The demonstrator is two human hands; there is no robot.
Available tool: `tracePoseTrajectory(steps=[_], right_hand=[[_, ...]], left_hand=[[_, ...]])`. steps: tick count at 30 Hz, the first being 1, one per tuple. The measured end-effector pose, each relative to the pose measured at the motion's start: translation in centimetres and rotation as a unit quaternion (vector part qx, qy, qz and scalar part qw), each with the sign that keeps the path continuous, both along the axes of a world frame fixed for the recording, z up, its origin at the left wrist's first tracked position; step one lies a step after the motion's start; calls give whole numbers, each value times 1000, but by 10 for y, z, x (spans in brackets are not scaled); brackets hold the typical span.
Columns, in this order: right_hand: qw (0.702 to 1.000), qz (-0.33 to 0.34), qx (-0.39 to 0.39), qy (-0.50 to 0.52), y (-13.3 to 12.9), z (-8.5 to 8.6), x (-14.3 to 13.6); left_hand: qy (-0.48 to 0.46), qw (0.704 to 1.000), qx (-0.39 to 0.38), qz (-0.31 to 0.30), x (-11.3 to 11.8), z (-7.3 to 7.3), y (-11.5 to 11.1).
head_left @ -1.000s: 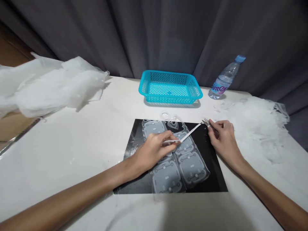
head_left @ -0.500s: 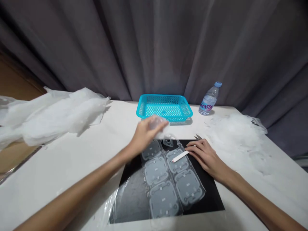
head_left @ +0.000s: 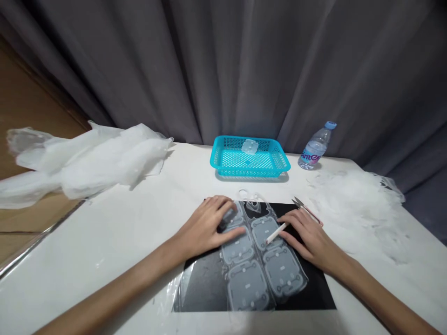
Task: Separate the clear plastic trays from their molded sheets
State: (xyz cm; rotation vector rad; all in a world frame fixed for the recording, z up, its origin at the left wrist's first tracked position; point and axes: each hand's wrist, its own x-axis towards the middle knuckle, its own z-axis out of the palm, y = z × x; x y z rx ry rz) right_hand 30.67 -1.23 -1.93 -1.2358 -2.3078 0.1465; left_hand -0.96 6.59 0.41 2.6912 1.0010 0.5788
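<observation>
On a black mat [head_left: 206,288] lies a sheet of translucent plastic pieces [head_left: 246,284], rounded squares joined by thin frames. My left hand [head_left: 206,225] rests over the sheet's upper left squares, thumb apart from the curved fingers, with nothing visible in it. In my right hand [head_left: 303,235], a slim white pen-like tool [head_left: 277,232] is held between thumb and fingers, its tip pointing down-left over an upper right square. Scissors [head_left: 309,212] with a pinkish handle lie just beyond that hand. One loose translucent square [head_left: 250,146] leans inside the blue basket [head_left: 213,160].
A water bottle [head_left: 316,146] stands right of the basket. White scraps of plastic [head_left: 359,204] are heaped at the right, and a crumpled white plastic bag [head_left: 101,160] lies at the left. Grey curtains [head_left: 223,70] hang behind the white table [head_left: 139,223].
My left hand has let go of a clear plastic piece, now in the basket, and come back down onto the sheet. My right hand still holds the white tool. The view has shifted slightly.
</observation>
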Motion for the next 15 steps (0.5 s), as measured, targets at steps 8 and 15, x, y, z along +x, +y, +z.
tracePoseTrajectory(steps=[8,15], right_hand=[[995,50,47,-66,-6,10,-6],[988,116,69,-74,-19,30,-4]], left_hand=[[-16,997,-59,-54,1,-4,-3],[-35,985,-120,-117,6,-7,6]])
